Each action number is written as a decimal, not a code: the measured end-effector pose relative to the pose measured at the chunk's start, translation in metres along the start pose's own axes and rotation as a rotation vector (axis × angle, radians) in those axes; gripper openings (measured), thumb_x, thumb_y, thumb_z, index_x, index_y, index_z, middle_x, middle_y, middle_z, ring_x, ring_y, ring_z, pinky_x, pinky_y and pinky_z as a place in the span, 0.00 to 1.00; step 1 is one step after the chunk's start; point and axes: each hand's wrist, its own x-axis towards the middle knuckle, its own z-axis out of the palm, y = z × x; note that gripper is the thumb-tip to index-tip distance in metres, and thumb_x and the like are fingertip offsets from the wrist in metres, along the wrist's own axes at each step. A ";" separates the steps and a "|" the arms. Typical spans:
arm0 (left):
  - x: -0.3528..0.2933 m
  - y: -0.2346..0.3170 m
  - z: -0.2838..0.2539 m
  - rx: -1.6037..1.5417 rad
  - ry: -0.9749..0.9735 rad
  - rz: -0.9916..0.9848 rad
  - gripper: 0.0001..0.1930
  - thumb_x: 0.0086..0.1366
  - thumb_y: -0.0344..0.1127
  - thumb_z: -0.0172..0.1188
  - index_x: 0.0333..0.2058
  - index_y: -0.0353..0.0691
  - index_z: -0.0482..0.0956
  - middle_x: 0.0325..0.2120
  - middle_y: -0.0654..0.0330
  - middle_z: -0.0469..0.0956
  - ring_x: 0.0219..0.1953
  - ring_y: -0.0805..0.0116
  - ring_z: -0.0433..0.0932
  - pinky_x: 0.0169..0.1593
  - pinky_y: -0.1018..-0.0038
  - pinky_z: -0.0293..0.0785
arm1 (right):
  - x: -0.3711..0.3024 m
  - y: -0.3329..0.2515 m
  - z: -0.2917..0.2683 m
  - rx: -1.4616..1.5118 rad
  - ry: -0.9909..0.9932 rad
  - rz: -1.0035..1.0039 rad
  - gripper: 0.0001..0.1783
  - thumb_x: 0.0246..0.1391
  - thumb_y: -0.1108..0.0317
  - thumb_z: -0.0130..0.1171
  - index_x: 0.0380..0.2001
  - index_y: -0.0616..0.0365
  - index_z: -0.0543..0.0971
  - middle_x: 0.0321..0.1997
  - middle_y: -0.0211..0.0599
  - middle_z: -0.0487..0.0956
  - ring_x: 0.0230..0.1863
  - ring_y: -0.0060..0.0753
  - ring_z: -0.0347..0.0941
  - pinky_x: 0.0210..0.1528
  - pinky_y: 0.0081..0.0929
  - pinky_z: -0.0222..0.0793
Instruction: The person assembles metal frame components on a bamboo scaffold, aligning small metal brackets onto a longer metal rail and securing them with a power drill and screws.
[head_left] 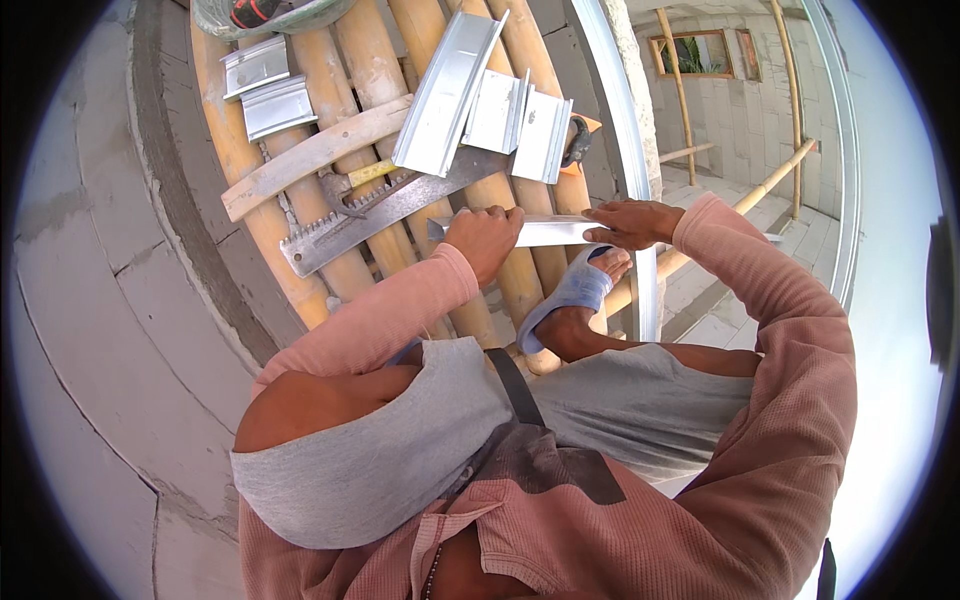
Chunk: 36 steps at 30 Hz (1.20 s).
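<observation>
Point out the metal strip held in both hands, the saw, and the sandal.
metal strip [548, 232], head view, on the bare middle of its flat face between the hands.
saw [375, 215], head view, on the middle of the toothed blade.
sandal [572, 290], head view, on the grey strap over the foot.

The thin strip [545, 232] is shiny, smooth metal. The bent channel pieces [450, 95] are bright metal too. The saw blade [385, 210] is dull grey metal. The poles [350, 60] are smooth yellow bamboo. The sleeves [400, 305] are soft pink cloth.
</observation>
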 end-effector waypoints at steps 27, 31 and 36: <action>-0.011 0.000 0.004 -0.011 0.126 -0.001 0.20 0.62 0.33 0.61 0.52 0.33 0.77 0.44 0.45 0.83 0.52 0.47 0.81 0.59 0.56 0.74 | -0.002 -0.019 -0.051 -0.105 0.070 -0.127 0.36 0.70 0.36 0.46 0.55 0.60 0.79 0.47 0.54 0.83 0.50 0.57 0.80 0.54 0.47 0.74; -0.050 -0.012 -0.008 -0.049 0.341 0.081 0.27 0.65 0.39 0.63 0.60 0.31 0.73 0.54 0.42 0.78 0.62 0.41 0.73 0.68 0.52 0.67 | -0.032 -0.150 -0.167 -0.107 0.982 -0.479 0.19 0.66 0.55 0.60 0.48 0.60 0.81 0.42 0.49 0.83 0.44 0.54 0.81 0.44 0.43 0.76; -0.087 -0.057 -0.167 -0.443 0.421 0.043 0.12 0.70 0.40 0.61 0.37 0.34 0.81 0.30 0.52 0.83 0.33 0.55 0.84 0.39 0.60 0.78 | 0.018 -0.212 -0.300 -0.638 1.703 -0.594 0.22 0.55 0.63 0.62 0.53 0.56 0.79 0.51 0.42 0.81 0.50 0.44 0.79 0.48 0.43 0.77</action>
